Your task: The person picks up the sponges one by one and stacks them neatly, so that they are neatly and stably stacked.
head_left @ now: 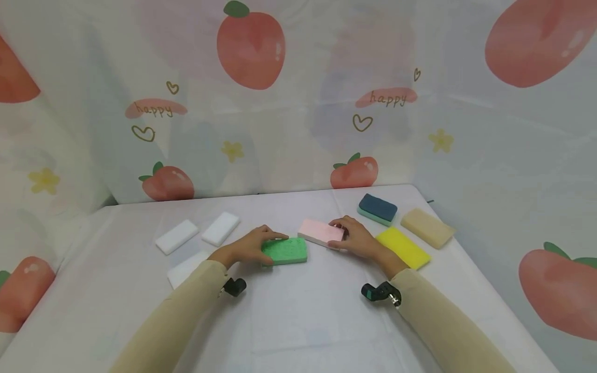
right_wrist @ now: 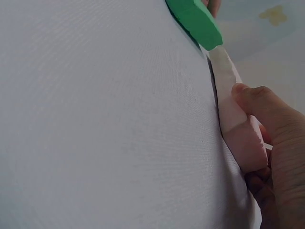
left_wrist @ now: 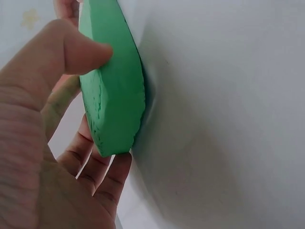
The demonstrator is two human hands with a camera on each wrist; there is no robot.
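Both your forearms reach forward over the tabletop [head_left: 303, 321] and angle inward, so your hands face each other near the middle. Your left hand [head_left: 249, 245] is clamped on the left end of the green sponge [head_left: 290, 250]: the thumb lies against its near long side, while the other fingers reach round the end and far edge. Your right hand [head_left: 356, 239] pinches the right end of the pink sponge [head_left: 318, 230] — thumb on the near side, fingers behind.

The green sponge is a rectangular block with a pitted top and a slightly ragged lower edge; the pink one looks smoother, pale along its side. The green sponge's long axis runs nearly left to right, and the pink one's slants from far left to near right. Their inner ends come close together — you cannot tell whether they touch.

Left of them lie three flat white blocks [head_left: 177, 237], one partly covered by your left sleeve [head_left: 182, 316]. Beyond your right hand sit a dark blue sponge with a pale green layer [head_left: 377, 208], a thin yellow slab [head_left: 404, 247] and a beige block [head_left: 427, 228] with rounded corners.
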